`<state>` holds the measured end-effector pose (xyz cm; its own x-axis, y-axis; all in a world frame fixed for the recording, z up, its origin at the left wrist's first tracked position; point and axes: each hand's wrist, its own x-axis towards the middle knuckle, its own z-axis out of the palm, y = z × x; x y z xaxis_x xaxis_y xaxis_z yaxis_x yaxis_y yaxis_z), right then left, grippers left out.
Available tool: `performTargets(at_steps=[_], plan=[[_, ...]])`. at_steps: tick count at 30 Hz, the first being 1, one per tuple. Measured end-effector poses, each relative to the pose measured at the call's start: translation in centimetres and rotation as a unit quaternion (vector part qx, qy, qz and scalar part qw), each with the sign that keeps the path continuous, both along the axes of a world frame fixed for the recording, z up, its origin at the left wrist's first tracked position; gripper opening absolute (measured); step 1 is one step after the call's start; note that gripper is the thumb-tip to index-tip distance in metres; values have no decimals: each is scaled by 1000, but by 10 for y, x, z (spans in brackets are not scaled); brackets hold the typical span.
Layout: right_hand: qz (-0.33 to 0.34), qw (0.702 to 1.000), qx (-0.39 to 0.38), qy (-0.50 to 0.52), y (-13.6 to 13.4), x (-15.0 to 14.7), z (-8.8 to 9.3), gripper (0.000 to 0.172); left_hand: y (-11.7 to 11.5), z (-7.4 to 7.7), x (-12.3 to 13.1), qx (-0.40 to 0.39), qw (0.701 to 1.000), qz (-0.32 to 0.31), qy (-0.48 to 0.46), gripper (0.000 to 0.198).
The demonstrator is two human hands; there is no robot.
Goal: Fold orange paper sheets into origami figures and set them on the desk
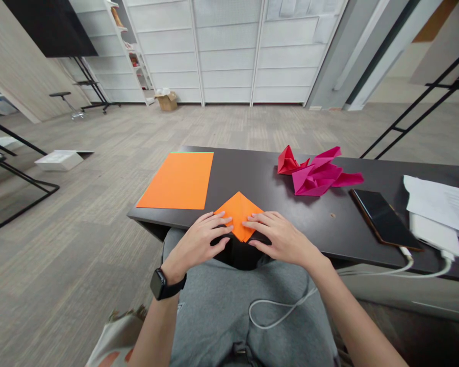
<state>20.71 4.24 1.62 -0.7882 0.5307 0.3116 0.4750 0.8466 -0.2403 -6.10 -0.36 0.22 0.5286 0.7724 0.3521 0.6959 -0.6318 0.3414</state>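
A square of orange paper folded into a diamond (239,214) lies at the near edge of the dark table (252,173), one corner pointing away from me. My left hand (201,242) presses on its left side with the fingertips, and my right hand (281,237) rests its fingers on the right side. The hands cover the lower edges of the paper. A flat orange paper sheet (178,181) lies to the left. Beyond my right hand sit crumpled folded magenta paper (317,173) and a smaller red paper piece (288,160).
A black smartphone (384,219) and white papers (439,204) lie at the table's right end, with a white cable (413,270) hanging off the near edge. My lap in grey fabric is under the table edge. A cardboard box (167,101) stands by the far wall.
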Motion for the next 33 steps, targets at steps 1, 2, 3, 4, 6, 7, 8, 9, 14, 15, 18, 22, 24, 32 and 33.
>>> performTargets(at_steps=[1,2,3,4,6,7,8,9,14,15,18,22,24,32,33], plan=[[2,1000,2,-5,0,-1,1,37,0,-1,0,1,1000,0,-8,26],[3,1000,1,-7,1,-2,2,34,0,-2,1,3,1000,1,-18,25],[2,1000,-1,-8,1,-3,3,33,1,-2,2,6,1000,6,-28,23],[-2,1000,-3,-8,2,-4,4,32,1,-2,2,8,999,14,-37,22],[-6,1000,-1,-13,3,-6,7,32,2,-2,3,8,998,32,-50,23],[-5,1000,4,-15,4,-8,8,33,2,-2,4,7,998,40,-54,25],[-1,1000,10,-14,5,-9,9,33,2,-2,4,6,997,47,-58,28],[3,1000,15,-11,6,-10,9,31,3,-2,5,6,997,50,-60,31],[12,999,19,24,10,-11,4,22,6,-1,3,13,998,49,-42,30],[14,999,17,29,10,-10,3,24,8,-1,2,16,998,46,-35,29],[20,999,19,40,10,-9,0,30,14,2,-1,26,999,33,-19,28],[20,998,44,51,11,-10,0,21,22,3,-2,32,999,19,-13,21],[22,996,62,55,11,-11,1,20,25,3,-2,30,999,15,-7,21],[0,995,62,83,11,-11,1,22,33,5,3,46,998,-11,-29,18],[2,995,52,85,11,-10,2,21,34,6,5,45,998,-11,-30,19]])
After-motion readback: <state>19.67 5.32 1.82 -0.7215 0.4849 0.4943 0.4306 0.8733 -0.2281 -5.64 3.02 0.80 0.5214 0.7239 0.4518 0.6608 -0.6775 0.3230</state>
